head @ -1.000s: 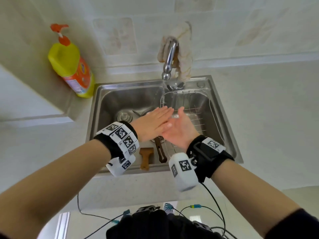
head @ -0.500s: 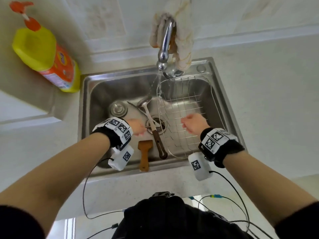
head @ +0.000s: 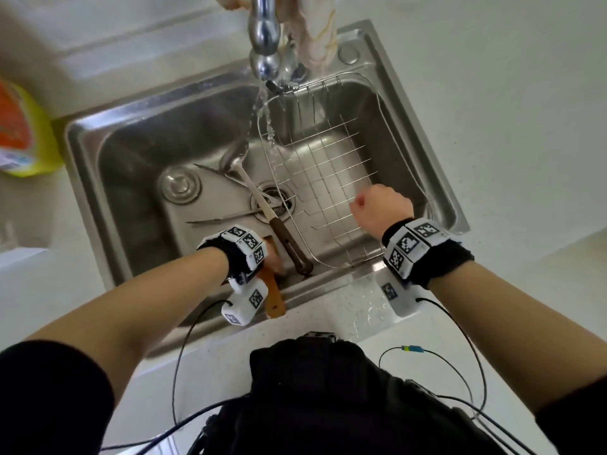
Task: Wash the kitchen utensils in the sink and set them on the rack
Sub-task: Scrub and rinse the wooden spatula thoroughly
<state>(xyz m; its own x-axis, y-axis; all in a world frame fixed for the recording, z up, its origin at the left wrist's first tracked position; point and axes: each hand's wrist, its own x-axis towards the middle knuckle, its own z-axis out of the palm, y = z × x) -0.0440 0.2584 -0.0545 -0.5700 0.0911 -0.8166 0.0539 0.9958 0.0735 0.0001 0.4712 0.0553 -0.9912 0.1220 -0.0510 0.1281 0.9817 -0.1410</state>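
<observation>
In the steel sink (head: 131, 152), my left hand (head: 273, 259) reaches down at the front edge and curls round the wooden spatula (head: 274, 297); the wristband hides most of the fingers. My right hand (head: 377, 208) hovers over the wire rack (head: 331, 165) in the sink's right half, fingers curled, holding nothing. A ladle (head: 259, 198) with a metal bowl and brown handle lies diagonally across the drain (head: 274, 200). Thin metal tongs (head: 223, 221) lie beside it on the sink floor. The rack holds no utensils.
The tap (head: 262, 44) runs; its stream (head: 266, 126) falls onto the rack's left edge. A cloth (head: 315, 24) hangs behind the tap. A yellow soap bottle (head: 23, 133) stands on the left counter. A round drain plug (head: 180, 185) sits at the sink's left.
My hands were rubbing together under the tap, then parted. The left hand has dropped to the wooden spatula; the right has moved right over the rack. The view has tilted down.
</observation>
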